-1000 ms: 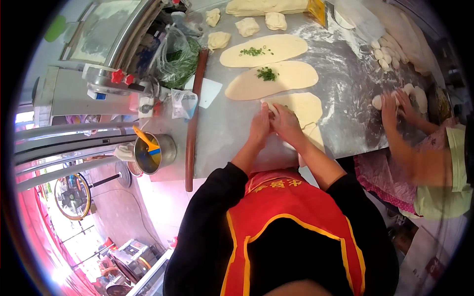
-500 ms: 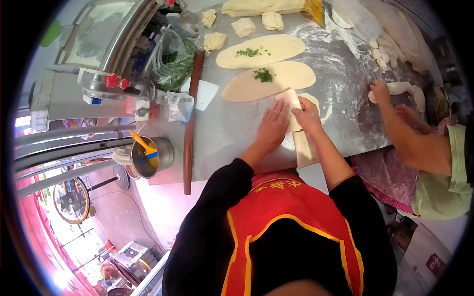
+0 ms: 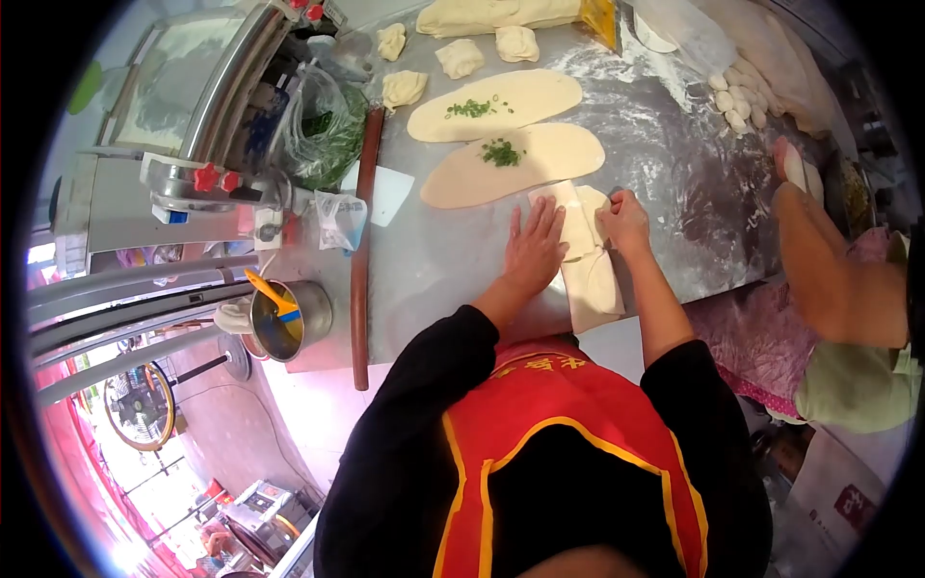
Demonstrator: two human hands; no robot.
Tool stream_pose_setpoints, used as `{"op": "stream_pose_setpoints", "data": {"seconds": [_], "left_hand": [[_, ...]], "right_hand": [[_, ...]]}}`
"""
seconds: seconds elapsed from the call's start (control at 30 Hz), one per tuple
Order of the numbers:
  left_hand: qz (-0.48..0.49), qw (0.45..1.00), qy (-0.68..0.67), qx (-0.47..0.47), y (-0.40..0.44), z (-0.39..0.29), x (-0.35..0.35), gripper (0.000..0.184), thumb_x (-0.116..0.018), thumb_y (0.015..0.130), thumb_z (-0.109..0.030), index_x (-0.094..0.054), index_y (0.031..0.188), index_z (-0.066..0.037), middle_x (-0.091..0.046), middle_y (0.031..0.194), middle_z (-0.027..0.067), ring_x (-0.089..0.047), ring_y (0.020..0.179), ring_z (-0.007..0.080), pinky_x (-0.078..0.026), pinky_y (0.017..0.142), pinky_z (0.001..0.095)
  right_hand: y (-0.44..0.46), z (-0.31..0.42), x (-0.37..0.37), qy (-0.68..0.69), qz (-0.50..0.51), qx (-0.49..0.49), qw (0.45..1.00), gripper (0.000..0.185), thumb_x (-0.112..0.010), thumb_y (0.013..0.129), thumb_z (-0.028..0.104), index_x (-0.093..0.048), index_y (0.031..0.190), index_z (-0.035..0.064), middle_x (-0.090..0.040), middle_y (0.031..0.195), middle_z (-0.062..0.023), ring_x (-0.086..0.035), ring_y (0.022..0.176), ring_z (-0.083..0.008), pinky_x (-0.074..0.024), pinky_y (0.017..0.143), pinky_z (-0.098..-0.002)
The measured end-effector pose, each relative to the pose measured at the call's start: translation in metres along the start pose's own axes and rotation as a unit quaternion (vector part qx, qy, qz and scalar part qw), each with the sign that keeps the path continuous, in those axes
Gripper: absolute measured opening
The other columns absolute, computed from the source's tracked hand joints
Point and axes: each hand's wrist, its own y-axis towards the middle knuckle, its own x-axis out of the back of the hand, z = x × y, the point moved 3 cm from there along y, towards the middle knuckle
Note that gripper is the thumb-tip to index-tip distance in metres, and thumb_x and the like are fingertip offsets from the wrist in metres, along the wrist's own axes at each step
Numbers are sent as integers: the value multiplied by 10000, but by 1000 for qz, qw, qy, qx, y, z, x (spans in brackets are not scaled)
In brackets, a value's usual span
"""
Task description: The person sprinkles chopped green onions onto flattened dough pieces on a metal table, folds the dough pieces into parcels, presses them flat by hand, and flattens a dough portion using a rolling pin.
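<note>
A partly folded sheet of dough (image 3: pixel 590 291) lies in front of me near the table's front edge. My left hand (image 3: pixel 536 249) rests flat along its left side, fingers stretched and slightly spread. With bent fingers, my right hand (image 3: pixel 626 223) pinches the dough's right edge. Beyond my hands lie two long oval dough sheets; the nearer oval sheet (image 3: pixel 559 159) and the farther oval sheet (image 3: pixel 540 94) each carry a small heap of chopped green onion.
Several dough lumps (image 3: pixel 461 59) sit at the back. A long rolling pin (image 3: pixel 362 260) lies to the left, beside a metal pot (image 3: pixel 313 313) with an orange-handled brush (image 3: pixel 265 286). At right, a co-worker's arm (image 3: pixel 833 260) reaches over the table near small dough balls (image 3: pixel 737 101).
My right hand has moved right, from the raised flap to the dough's right edge. The flap now lies flatter. The co-worker's hands and dough roll have shifted away to the right.
</note>
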Motion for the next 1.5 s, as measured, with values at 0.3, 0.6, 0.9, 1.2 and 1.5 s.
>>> {"op": "stream_pose_setpoints", "data": {"seconds": [0.3, 0.6, 0.9, 1.2, 1.5], "left_hand": [[-20, 997, -35, -70, 6, 6, -13, 536, -562, 889, -287, -444, 1374, -93, -373, 1468, 108, -288, 1389, 295, -204, 1132, 498], [-100, 994, -40, 29, -22, 80, 33, 489, -538, 892, -174, -447, 1329, 25, -416, 1408, 200, -339, 1342, 356, -266, 1113, 451], [-208, 967, -54, 137, -49, 150, 66, 469, -539, 881, -135, -451, 1312, 28, -458, 1352, 225, -396, 1281, 399, -312, 1071, 459], [-206, 968, 15, 139, -46, 165, 53, 499, -539, 904, -211, -435, 1347, -6, -443, 1381, 192, -360, 1308, 405, -269, 1094, 501], [-190, 969, -7, 158, -48, 168, 48, 520, -530, 908, -219, -406, 1381, -39, -401, 1418, 175, -320, 1341, 390, -225, 1118, 509]], "right_hand": [[-26, 51, 3, 137, 49, 63, 987, 155, -663, 758, 100, -567, 869, 50, -597, 727, -105, -584, 672, -265, -470, 630, -369], [-48, 61, -25, -138, -45, 322, 936, 110, -565, 857, 100, -546, 959, 62, -574, 819, -127, -596, 766, -323, -509, 664, -426], [-38, 74, -36, -188, -74, 376, 904, 80, -541, 867, 130, -500, 835, 69, -539, 739, -123, -564, 677, -303, -478, 591, -427], [5, 149, -48, -45, -17, 363, 931, 431, -573, 893, 249, -487, 1242, 9, -521, 1228, -229, -478, 1164, -366, -380, 989, -466], [-33, 170, -123, -134, 48, 416, 898, 678, -587, 877, 390, -388, 1366, -35, -328, 1439, -268, -295, 1351, -401, -214, 1106, -553]]}}
